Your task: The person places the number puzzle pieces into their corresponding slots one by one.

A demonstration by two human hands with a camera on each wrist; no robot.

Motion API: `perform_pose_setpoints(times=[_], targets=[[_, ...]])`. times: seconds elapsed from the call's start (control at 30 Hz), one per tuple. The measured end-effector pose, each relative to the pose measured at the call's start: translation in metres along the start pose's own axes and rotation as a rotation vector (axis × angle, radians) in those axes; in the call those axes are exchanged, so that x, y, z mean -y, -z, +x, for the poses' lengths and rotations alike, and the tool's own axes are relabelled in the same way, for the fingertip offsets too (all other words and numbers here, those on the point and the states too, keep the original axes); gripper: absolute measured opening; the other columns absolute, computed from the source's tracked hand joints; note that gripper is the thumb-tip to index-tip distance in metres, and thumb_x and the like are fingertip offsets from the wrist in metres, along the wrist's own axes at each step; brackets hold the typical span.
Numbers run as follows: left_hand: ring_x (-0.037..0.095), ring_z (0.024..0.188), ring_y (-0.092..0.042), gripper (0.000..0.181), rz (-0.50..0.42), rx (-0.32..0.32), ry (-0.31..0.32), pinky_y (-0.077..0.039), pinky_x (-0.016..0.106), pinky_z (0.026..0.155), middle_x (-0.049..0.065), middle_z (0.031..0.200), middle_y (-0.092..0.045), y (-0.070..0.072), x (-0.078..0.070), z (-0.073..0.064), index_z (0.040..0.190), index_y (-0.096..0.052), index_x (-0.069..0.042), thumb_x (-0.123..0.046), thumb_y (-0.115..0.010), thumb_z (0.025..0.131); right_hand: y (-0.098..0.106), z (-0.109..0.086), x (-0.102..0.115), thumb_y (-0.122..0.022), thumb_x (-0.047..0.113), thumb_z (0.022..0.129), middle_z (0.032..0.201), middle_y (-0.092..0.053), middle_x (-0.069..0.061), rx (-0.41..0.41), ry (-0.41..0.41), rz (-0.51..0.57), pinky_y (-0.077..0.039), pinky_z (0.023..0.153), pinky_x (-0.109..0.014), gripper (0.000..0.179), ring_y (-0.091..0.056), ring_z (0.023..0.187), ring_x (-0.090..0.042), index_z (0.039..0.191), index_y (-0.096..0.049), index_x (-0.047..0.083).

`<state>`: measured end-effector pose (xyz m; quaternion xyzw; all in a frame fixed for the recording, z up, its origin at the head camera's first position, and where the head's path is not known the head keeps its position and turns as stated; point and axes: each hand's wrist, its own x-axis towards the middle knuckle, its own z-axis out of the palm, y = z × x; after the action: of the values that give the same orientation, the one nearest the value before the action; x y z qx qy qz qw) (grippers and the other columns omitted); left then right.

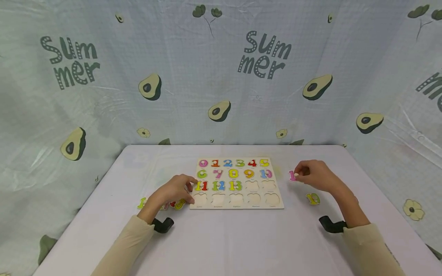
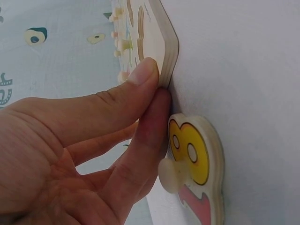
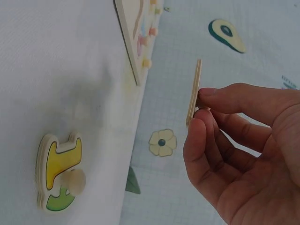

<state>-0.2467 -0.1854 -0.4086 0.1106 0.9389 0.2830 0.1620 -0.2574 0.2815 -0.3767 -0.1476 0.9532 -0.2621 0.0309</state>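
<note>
A wooden number puzzle board (image 1: 231, 208) lies on the table, with knobbed number pieces filling its upper rows through 13. My left hand (image 1: 175, 189) grips its left edge near the front corner, thumb (image 2: 144, 71) on the top face. Just beside those fingers is a yellow and pink number piece (image 2: 196, 154) with a pale knob. To the right of the board my right hand (image 1: 315, 175) pinches a pink number piece (image 1: 292, 176) by its knob, held up off the table. The right wrist view shows that wooden piece (image 3: 193, 96) edge-on, its printed face hidden.
A yellow and green number piece (image 1: 313, 199) lies on the table below my right hand. At the left, a green number piece (image 1: 142, 203) and other pieces lie partly hidden behind my left wrist. A patterned curtain (image 1: 186, 115) hangs behind the table.
</note>
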Motion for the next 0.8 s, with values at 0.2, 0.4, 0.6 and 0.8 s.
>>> perform_pose_setpoints(times=[0.2,0.4,0.6,0.8], targets=[[0.021,0.089,-0.059,0.067,-0.018,-0.007,0.001,-0.05,0.034,0.08,0.01,0.108,-0.068,0.0,0.001,0.0,0.137,-0.064,-0.004,-0.011,-0.091,0.076,-0.004,0.004,0.009,-0.071,0.01,0.092,0.081,-0.063,-0.002,-0.006,0.045,-0.005,-0.046,0.062,-0.026,0.008,-0.054,0.075,-0.017,0.098,-0.07,0.004],[0.021,0.09,-0.059,0.067,-0.011,0.0,-0.013,-0.05,0.033,0.079,0.01,0.109,-0.068,-0.001,0.003,0.001,0.137,-0.063,-0.004,-0.012,-0.091,0.077,-0.014,0.016,0.021,-0.071,0.009,0.091,0.08,-0.064,-0.003,0.008,0.077,0.009,-0.047,0.063,-0.026,0.009,-0.054,0.074,-0.017,0.098,-0.071,0.003],[0.021,0.089,-0.058,0.067,-0.008,0.0,-0.025,-0.05,0.034,0.078,0.01,0.109,-0.069,0.0,0.003,0.001,0.138,-0.063,-0.004,-0.011,-0.09,0.077,-0.027,0.031,0.034,-0.072,0.01,0.092,0.081,-0.064,-0.003,0.038,0.079,0.036,-0.047,0.065,-0.028,0.009,-0.055,0.075,-0.017,0.098,-0.07,0.004],[0.021,0.09,-0.059,0.066,-0.001,-0.001,-0.017,-0.05,0.032,0.079,0.009,0.109,-0.069,-0.001,0.004,0.002,0.138,-0.063,-0.005,-0.012,-0.09,0.078,-0.04,0.042,0.047,-0.073,0.009,0.09,0.079,-0.063,-0.003,0.05,0.116,0.039,-0.048,0.067,-0.028,0.008,-0.055,0.075,-0.016,0.096,-0.071,0.004]])
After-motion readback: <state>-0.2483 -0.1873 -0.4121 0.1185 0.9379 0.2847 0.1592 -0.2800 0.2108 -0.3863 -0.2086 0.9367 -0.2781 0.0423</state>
